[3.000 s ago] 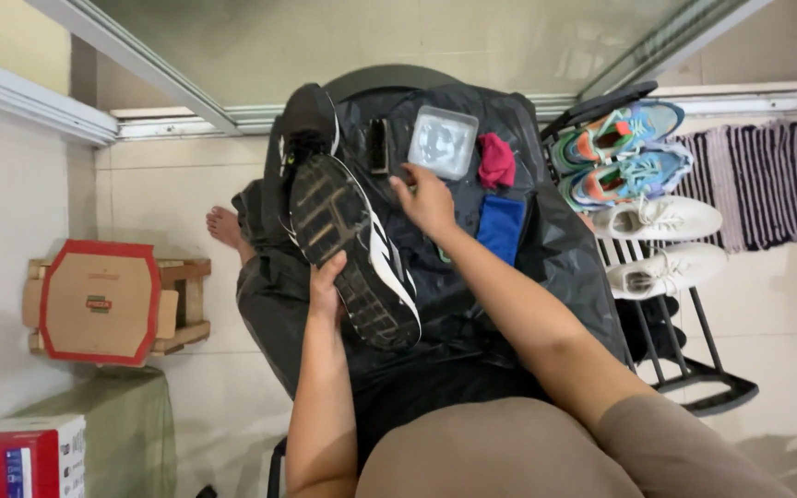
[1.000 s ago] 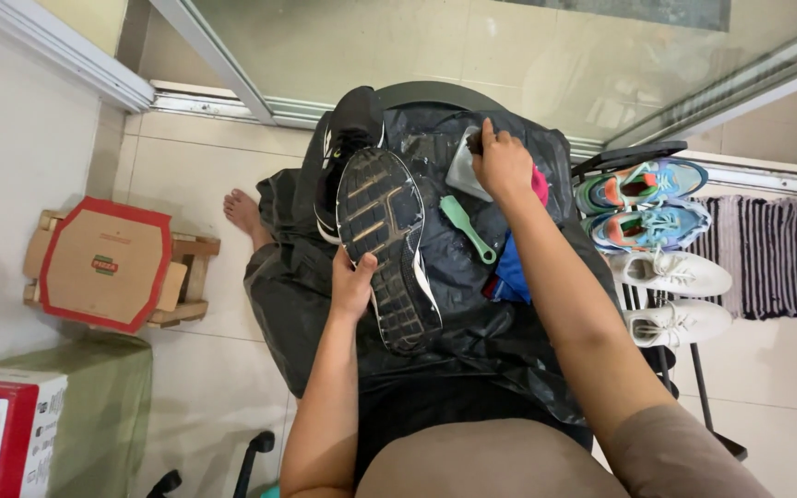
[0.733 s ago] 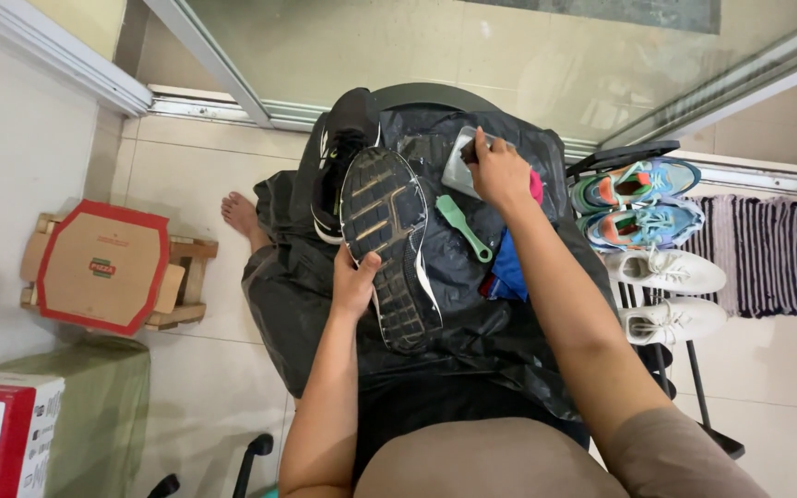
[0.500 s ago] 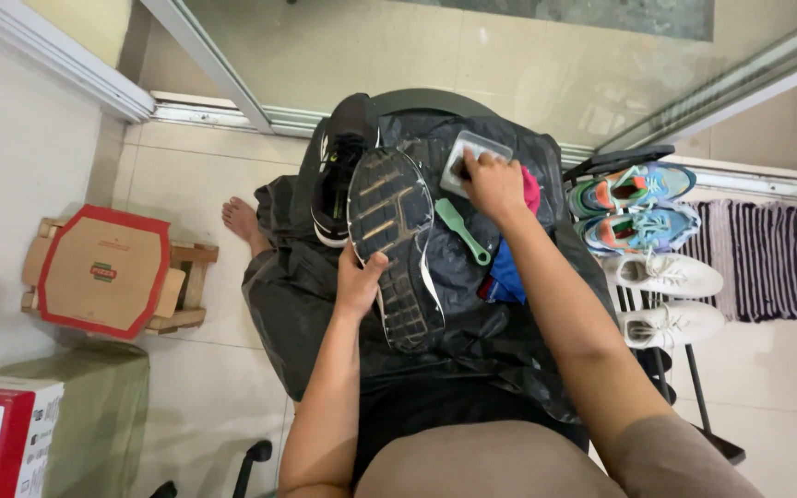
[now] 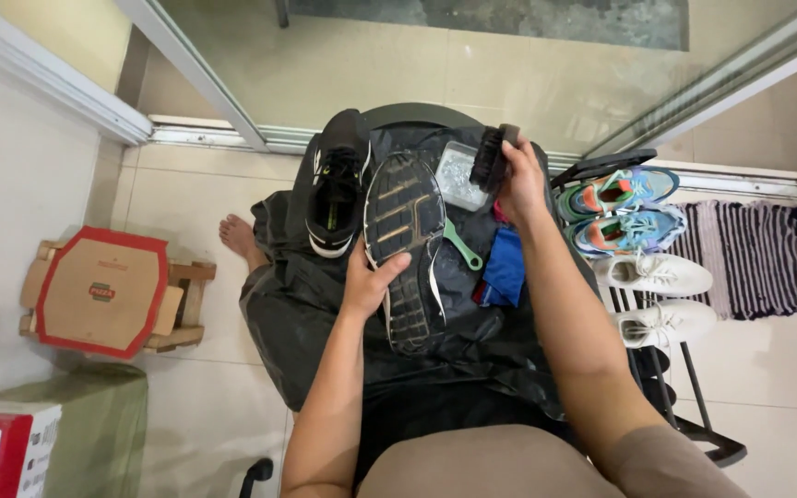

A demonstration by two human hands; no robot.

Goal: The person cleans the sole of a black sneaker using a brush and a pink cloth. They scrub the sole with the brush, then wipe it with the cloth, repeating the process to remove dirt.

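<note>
My left hand (image 5: 370,279) grips a black running shoe (image 5: 406,254) held sole-up over a black sheet (image 5: 297,314) that covers a round table. My right hand (image 5: 520,180) holds a dark scrub brush (image 5: 491,157) raised just above a clear plastic tub (image 5: 458,175). The second black shoe (image 5: 337,184) lies upright to the left of the held one. A green-handled tool (image 5: 462,245) and a blue cloth (image 5: 506,267) lie between the shoe and my right forearm.
A metal rack at the right holds colourful sneakers (image 5: 622,210) and white sneakers (image 5: 657,295); a striped mat (image 5: 749,258) lies beyond it. A pizza box (image 5: 99,290) rests on a wooden stool at the left. A bare foot (image 5: 237,235) shows beside the table. Glass door track behind.
My right hand has lifted from the tub area and now holds the dark brush up. The left hand keeps the shoe sole-up in much the same place.
</note>
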